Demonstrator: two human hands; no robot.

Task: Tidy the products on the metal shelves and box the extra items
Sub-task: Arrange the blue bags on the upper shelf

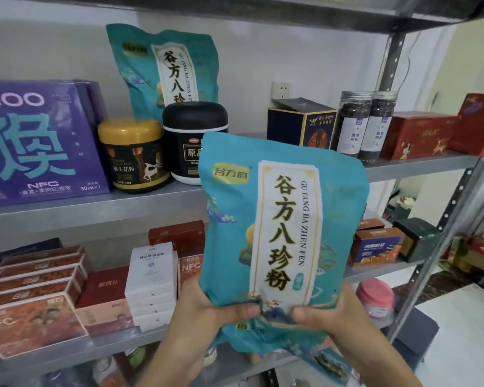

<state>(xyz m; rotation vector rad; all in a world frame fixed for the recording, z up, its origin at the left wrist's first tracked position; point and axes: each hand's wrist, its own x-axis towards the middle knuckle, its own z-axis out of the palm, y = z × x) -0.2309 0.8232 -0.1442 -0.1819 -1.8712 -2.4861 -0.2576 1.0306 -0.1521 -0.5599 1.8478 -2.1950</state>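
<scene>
I hold a teal pouch (285,224) with a white label upright in front of the metal shelves. My left hand (207,311) and my right hand (330,314) both grip its lower edge, thumbs on the front. A second, matching teal pouch (162,65) leans against the wall at the back of the upper shelf (95,210), behind a gold-lidded jar (133,155) and a black-lidded jar (192,135). The held pouch hides part of the black-lidded jar and the middle of both shelves.
The upper shelf also carries a big purple box (39,143), a dark blue box (299,124), two clear jars (366,124) and red boxes (419,135). On the lower shelf (123,342) stand stacked red and white boxes and an orange box (377,247). A pink-lidded jar (375,297) sits lower right.
</scene>
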